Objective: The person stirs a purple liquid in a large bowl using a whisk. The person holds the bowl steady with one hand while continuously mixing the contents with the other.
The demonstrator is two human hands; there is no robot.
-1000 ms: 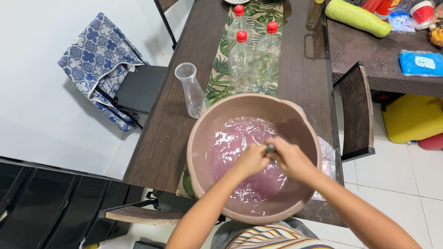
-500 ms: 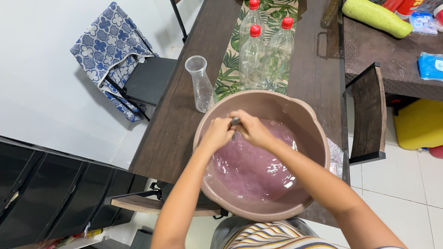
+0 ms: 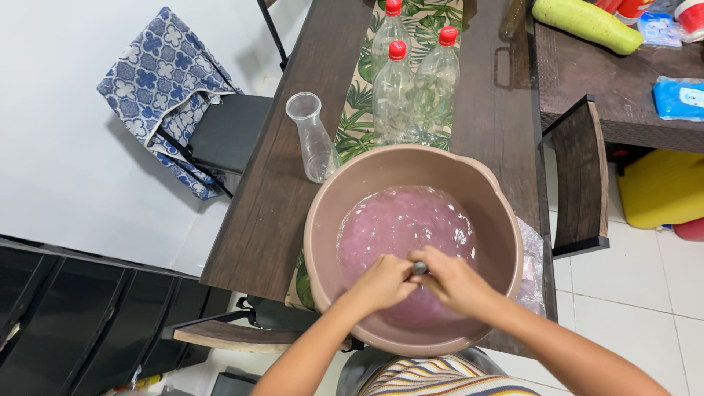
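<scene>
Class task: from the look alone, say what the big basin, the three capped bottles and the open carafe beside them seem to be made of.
Basin: probably plastic, a matte beige moulded wall with a rolled rim. Bottles: clear thin plastic, see-through, with red screw caps. Carafe: clear, glass or hard plastic; the view cannot settle which.

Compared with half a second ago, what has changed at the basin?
Both hands, left hand and right hand, moved together from the far rim of the basin to its near side, keeping hold of the dark handle between them. The pink liquid swirls. The bottles and clear carafe stayed put.
</scene>
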